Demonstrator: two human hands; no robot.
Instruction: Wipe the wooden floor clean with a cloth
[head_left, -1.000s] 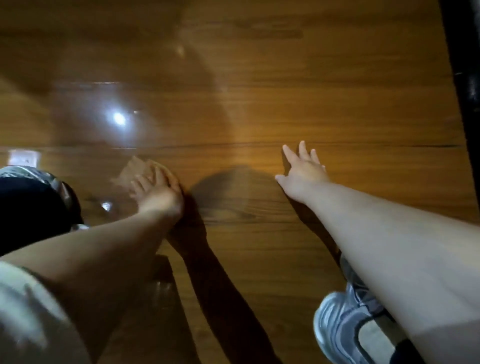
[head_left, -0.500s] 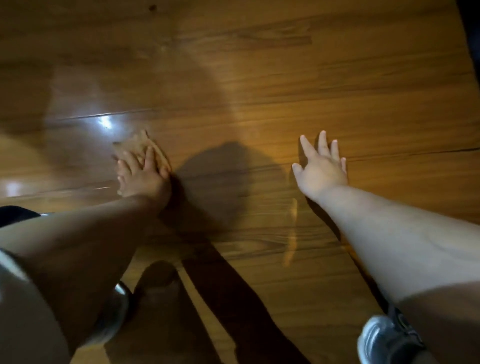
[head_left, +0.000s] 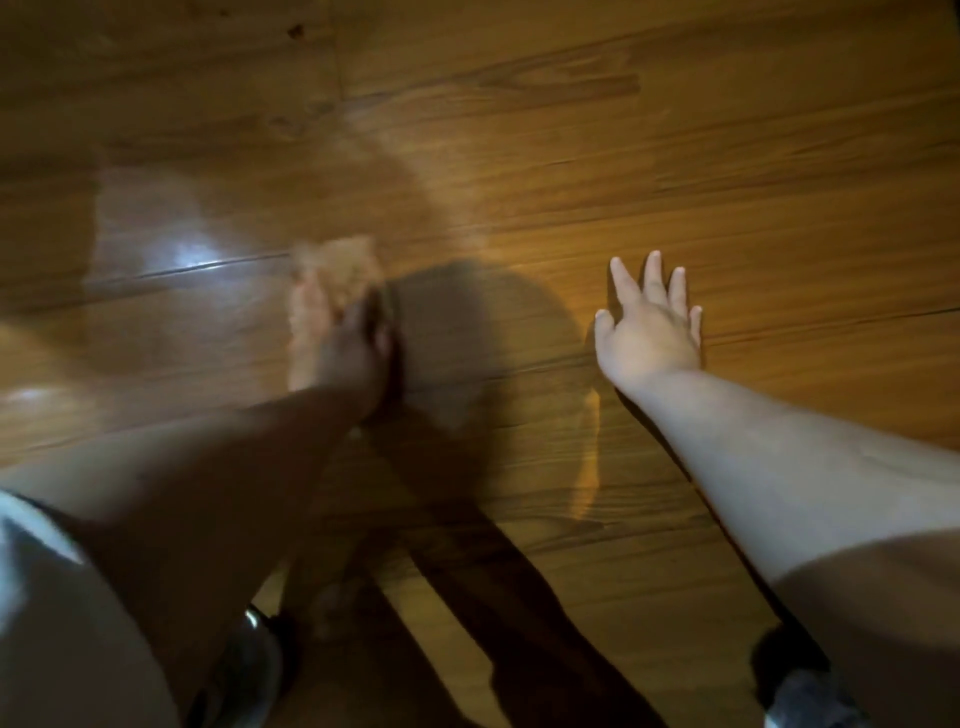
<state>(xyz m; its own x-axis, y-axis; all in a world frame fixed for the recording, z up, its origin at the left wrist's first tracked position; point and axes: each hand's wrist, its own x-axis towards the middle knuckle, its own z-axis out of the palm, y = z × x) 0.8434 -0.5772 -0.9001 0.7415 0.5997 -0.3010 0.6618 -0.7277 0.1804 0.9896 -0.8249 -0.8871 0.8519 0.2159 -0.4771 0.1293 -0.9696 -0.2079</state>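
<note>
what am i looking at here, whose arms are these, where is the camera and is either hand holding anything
No machine here: these are a person's two bare arms. The single picture comes from a wide-angle camera worn on the person's head, looking forward and down, so the arms reach in from the bottom edge. The surface is a wooden floor of glossy planks. The left hand lies on a small tan cloth and presses it to the floor; it is blurred, but the fingers look flat rather than curled. The right hand holds nothing: its fingers are spread and it seems to rest on the bare planks. A shoe shows at the bottom right corner.
</note>
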